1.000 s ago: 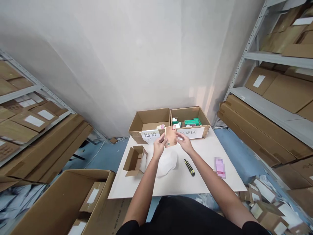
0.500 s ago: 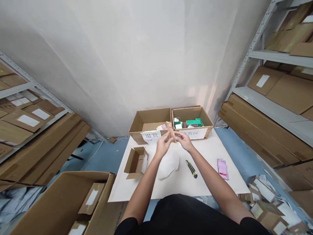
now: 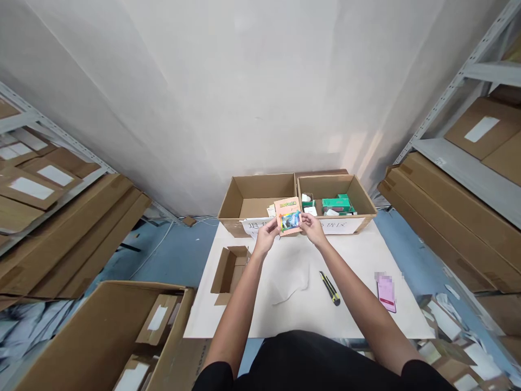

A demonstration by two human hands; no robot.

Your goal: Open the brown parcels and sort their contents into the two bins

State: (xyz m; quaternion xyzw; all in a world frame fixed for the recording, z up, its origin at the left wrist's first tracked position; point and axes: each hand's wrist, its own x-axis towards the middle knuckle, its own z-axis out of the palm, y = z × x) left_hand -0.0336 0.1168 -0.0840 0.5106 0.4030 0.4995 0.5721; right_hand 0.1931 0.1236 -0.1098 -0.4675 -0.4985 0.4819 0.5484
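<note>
Orange booklet [image 3: 287,209], apparently paper, stands with its long axis pointing far, its lower edges clamped by the fingers of the left hand [image 3: 266,237] and right hand [image 3: 312,228], above the table [image 3: 358,260] and just before the cardboard boxes [image 3: 260,187].

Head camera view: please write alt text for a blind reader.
The left hand and right hand hold up an orange booklet with a colourful picture, over a white table. Behind it stand two open cardboard boxes; a utility knife lies on the table.
</note>
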